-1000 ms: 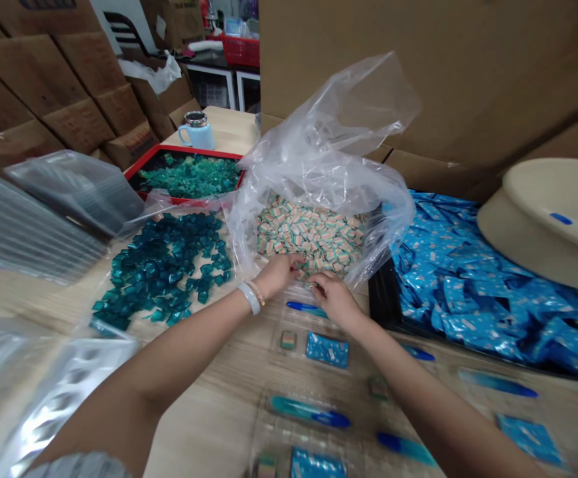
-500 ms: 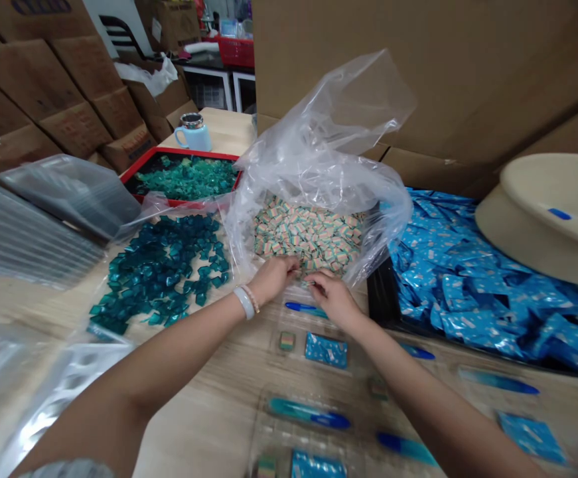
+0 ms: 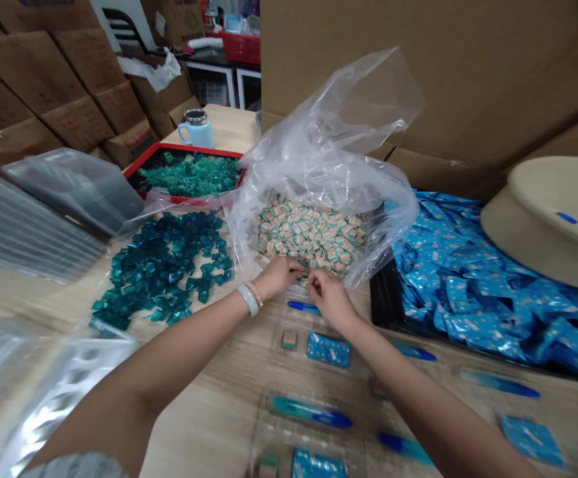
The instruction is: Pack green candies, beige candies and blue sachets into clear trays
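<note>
Both my hands are close together at the front edge of a clear plastic bag (image 3: 391, 192) full of small striped square pieces (image 3: 313, 232). My left hand (image 3: 277, 277) is closed in a pinch by the pieces; what its fingertips hold is too small to tell. Between thumb and fingers, my right hand (image 3: 332, 300) pinches a small striped square piece (image 3: 305, 282). Just below the hands, clear plastic blister trays lie on the table. They hold a blue pen-shaped item (image 3: 302, 307), a striped square block (image 3: 289, 340) and a blue printed packet (image 3: 328, 349).
Teal translucent pieces (image 3: 164, 265) lie to the left, before a red-rimmed tray (image 3: 134, 166) of green ones. A black tray (image 3: 383, 299) of blue packets (image 3: 468, 265) stands right, beside a cream bowl (image 3: 557, 219). Clear plastic covers (image 3: 30, 219) stand far left. Behind is a blue mug (image 3: 199, 133).
My fingertips have come slightly closer together, and the right hand has turned a little at the bag's edge. The view has shifted slightly; the other items stay in place.
</note>
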### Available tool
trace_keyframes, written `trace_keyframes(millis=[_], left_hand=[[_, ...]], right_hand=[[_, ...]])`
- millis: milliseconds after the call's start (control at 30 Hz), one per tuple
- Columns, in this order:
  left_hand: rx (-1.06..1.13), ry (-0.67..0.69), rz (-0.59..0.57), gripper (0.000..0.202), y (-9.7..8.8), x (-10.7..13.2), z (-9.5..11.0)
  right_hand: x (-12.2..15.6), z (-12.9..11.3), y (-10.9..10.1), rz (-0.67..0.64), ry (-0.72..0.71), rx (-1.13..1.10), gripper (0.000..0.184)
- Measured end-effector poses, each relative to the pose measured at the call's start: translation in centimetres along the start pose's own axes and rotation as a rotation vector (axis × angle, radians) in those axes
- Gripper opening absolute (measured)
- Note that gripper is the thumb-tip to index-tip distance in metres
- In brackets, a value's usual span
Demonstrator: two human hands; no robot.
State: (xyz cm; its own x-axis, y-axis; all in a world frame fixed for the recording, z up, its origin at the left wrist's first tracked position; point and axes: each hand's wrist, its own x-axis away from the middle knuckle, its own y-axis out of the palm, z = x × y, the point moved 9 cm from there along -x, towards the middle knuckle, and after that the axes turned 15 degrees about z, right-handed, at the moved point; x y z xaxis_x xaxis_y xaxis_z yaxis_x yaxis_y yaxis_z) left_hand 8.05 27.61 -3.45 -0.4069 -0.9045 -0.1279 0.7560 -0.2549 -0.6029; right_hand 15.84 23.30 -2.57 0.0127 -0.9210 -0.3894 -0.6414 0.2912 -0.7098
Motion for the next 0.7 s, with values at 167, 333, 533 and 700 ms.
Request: trace_keyframes(millis=[167,333,533,700], left_hand=[[0.088,-0.027,-0.016,0.018,0.4,-0.1,-0.3],[0.093,0.048,-0.046,0.017,0.4,1.1,0.8],[0.164,0.015,0.062,0.016,0.1,1.2,0.3],[0.655,-0.315,0.107,0.015,-0.2,0.8,-1.4]], right_hand=[[0.0,0.5,0.0,0.006,0.056,-0.029,0.012],[0.1,0.3,-0.1,-0.002,0.026,0.027,0.018],[-0.4,0.8,-0.1,-0.002,0.068,-0.034,0.012],[-1.3,2.2,-0.3,0.111,0.386,-0.481,0.018]])
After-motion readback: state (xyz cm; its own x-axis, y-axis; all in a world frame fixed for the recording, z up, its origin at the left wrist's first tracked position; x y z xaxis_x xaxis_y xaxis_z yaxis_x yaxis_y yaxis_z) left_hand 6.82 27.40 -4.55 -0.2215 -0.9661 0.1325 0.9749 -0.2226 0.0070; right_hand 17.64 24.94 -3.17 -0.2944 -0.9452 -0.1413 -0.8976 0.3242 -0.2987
